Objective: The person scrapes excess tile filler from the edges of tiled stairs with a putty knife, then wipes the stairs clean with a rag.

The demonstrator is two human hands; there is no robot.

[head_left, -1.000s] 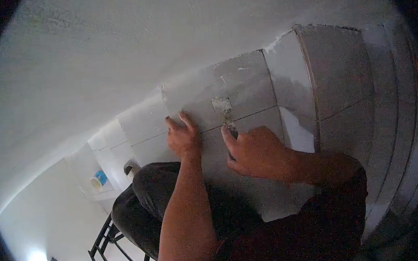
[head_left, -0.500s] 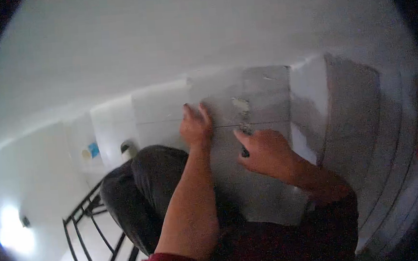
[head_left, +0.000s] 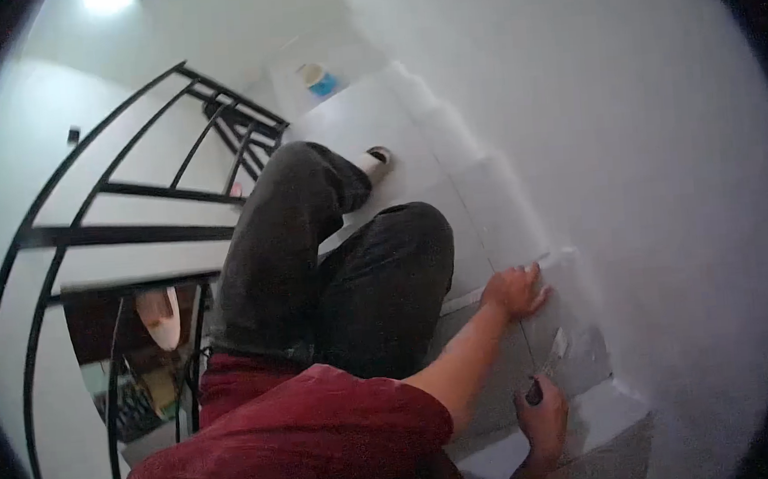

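Beside the smooth white wall (head_left: 664,175), over grey rectangular tiles (head_left: 499,383), a dark-handled tool (head_left: 535,393) is enclosed by the right hand (head_left: 545,417), grip closed — left hand (head_left: 514,291) half-spread, seemingly empty; it could be nicked if the tool skidded.

Tiled steps (head_left: 505,378), grey nearby, paler farther off; a thin dark joint (head_left: 529,345) crosses the tiles. Whitish patch (head_left: 560,343) beside the joint. Blue-and-cream tub (head_left: 320,82) at far end.
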